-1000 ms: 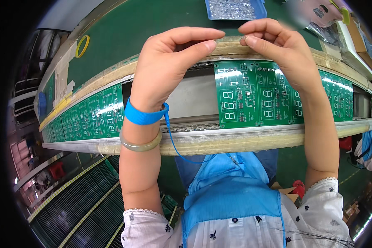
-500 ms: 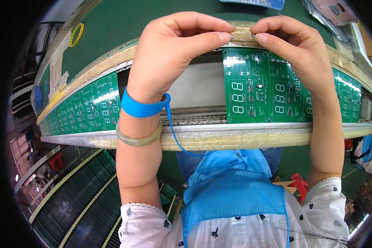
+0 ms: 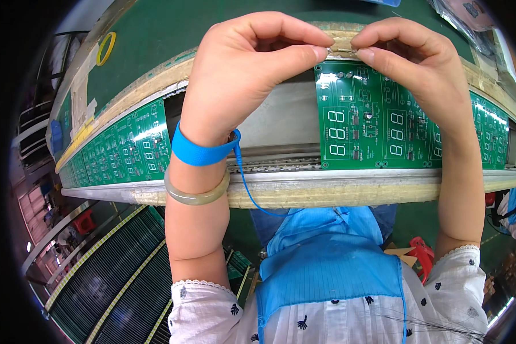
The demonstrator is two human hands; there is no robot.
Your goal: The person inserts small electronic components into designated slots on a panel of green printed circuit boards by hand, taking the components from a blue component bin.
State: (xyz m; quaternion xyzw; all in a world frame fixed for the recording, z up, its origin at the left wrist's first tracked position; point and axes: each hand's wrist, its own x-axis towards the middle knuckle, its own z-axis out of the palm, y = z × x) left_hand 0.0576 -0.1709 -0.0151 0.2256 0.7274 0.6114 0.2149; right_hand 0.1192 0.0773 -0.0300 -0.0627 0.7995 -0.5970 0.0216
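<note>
My left hand (image 3: pixel 235 77) pinches thumb against forefinger over the far rail. A tiny silvery piece (image 3: pixel 328 52) shows at those fingertips, too small to name. Facing it, my right hand (image 3: pixel 427 66) is pinched the same way, with a glint of thin metal at its tips. A small gap separates the two pinches. Below the right hand lies a green circuit board (image 3: pixel 350 123) with white digit displays and small parts, partly hidden by the right forearm. A blue wrist strap (image 3: pixel 199 150) with a cord and a pale bangle (image 3: pixel 198 192) circle my left arm.
Further boards (image 3: pixel 117 149) sit along the track to the left and right. A wooden-edged rail (image 3: pixel 258 195) borders the near side. Left on the green mat (image 3: pixel 160 43) is a yellow ring (image 3: pixel 106 49). Slotted racks (image 3: pixel 103 275) stand lower left; a blue tray (image 3: pixel 387 2) shows at the top.
Both hands shift slightly right and up in the picture, still pinched. The boards and rail shift slightly right too, as the view turns a little.
</note>
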